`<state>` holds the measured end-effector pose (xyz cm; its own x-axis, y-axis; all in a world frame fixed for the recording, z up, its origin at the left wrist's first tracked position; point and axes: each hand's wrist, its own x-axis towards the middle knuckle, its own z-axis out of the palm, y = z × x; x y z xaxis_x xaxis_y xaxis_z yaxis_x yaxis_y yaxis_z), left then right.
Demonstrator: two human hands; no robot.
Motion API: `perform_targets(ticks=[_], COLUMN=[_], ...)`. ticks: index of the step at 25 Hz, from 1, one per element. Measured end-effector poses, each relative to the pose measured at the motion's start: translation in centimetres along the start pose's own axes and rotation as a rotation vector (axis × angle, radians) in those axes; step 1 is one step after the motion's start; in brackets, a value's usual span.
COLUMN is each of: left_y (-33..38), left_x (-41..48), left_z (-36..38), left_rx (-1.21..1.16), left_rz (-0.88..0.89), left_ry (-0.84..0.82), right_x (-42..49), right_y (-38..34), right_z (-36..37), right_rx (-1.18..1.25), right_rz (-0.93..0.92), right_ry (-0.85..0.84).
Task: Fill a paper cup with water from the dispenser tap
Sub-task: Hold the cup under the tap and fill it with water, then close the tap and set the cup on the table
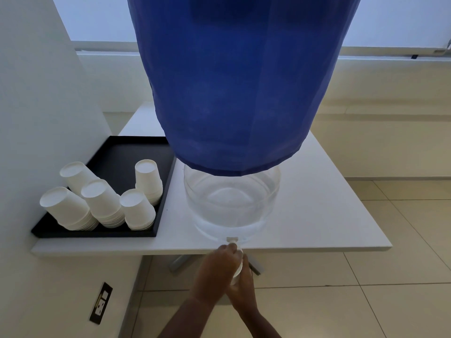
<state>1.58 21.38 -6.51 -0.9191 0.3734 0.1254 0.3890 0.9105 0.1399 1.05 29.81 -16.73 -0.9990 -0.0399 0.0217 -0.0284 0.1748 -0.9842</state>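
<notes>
Our left hand (214, 274) fingers pinch the small white dispenser tap (232, 242); right hand (244, 286) fingers wrap the white paper cup (238, 272) below it to catch water.

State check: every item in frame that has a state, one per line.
Left hand: fingers on the small white dispenser tap.
Right hand: gripping a white paper cup, held under the tap.
Clear water jug: water inside, top covered by blue cloth.
Stacked white paper cups: upside down on black tray.
Cup fill level: hidden.

Dim, backlit by window (390, 18); wide-angle edge distortion.
</notes>
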Motion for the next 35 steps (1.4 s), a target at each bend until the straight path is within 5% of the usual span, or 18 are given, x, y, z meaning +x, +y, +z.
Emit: perform_targets(ticks=[16, 22, 27, 35], left_y=[2.2, 4.1, 6.6, 9.2], left_x=[-4.4, -5.6, -4.1, 2.4], left_z=[5.0, 4.8, 5.6, 4.9], left_rx=[-0.029, -0.163, -0.067, -0.059], left_rz=[-0.208, -0.379, -0.307, -0.327], left_ry=[0.249, 0.150, 0.259, 0.119], right_x=[-2.7, -2.8, -0.2, 5.8], right_y=[2.2, 1.6, -0.9, -2.9], right_z=[-2.9, -8.4, -12.7, -17.1], right_rx=[0.035, 0.029, 0.012, -0.103], right_rz=[0.049, 0.047, -0.019, -0.019], right_ry=[0.066, 0.166, 0.260, 0.328])
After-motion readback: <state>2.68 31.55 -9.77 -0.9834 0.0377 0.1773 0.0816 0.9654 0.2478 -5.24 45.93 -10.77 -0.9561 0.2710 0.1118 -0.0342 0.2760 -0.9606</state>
